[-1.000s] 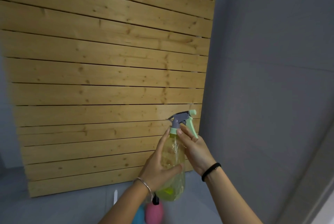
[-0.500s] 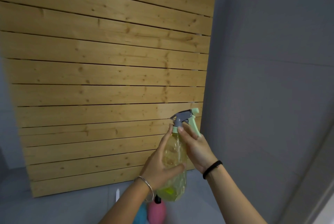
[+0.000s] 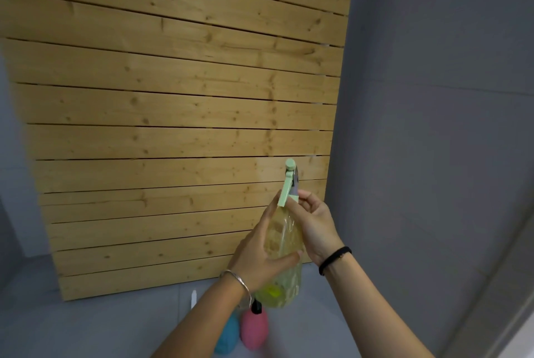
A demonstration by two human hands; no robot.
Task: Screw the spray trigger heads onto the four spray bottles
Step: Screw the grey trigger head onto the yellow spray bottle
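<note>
I hold a clear yellowish spray bottle (image 3: 284,237) upright in the air in front of a wooden slat panel. My left hand (image 3: 260,259) wraps around the bottle's body. My right hand (image 3: 313,223) grips the collar at the bottle's neck, under the mint-green and grey trigger head (image 3: 289,181). The trigger lever faces toward me. Below my left wrist stand a pink bottle (image 3: 254,328) with a dark neck and a blue bottle (image 3: 226,336), both partly hidden by my forearm.
A wooden slat panel (image 3: 179,115) leans against the grey wall (image 3: 433,126) straight ahead. A small white object (image 3: 193,298) stands on the grey surface (image 3: 86,323) near the panel's foot.
The trigger head has turned on the bottle: its nozzle pointed right before, and the lever now faces me. My right hand rotated with the collar. The bottle stayed in my left hand.
</note>
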